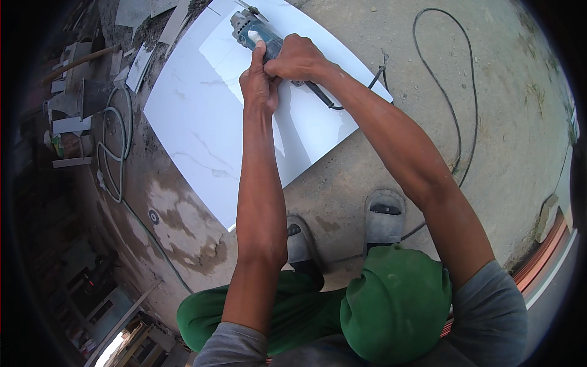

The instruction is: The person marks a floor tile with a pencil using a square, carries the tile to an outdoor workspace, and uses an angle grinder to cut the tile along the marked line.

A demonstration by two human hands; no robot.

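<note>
Both my hands are on a teal and grey angle grinder [262, 32] over the far part of a large white marbled tile [202, 110] on the ground. My right hand [298, 58] wraps round the grinder's body from the right. Closed on its near left side is my left hand [259, 81], thumb raised along the casing. The grinder's head points to the far left, and its disc is mostly hidden, so I cannot tell whether it touches the tile. A black cord runs from its rear end across the tile's right edge. Greyish reflections or wet patches show on the tile.
Coils of black cord [472, 92] lie on the concrete at right. A greenish hose [125, 144] loops at left, near a small round disc [153, 216]. Cut tile pieces [140, 66] and a wooden handle [81, 63] lie at far left. My sandalled feet are at the tile's near side.
</note>
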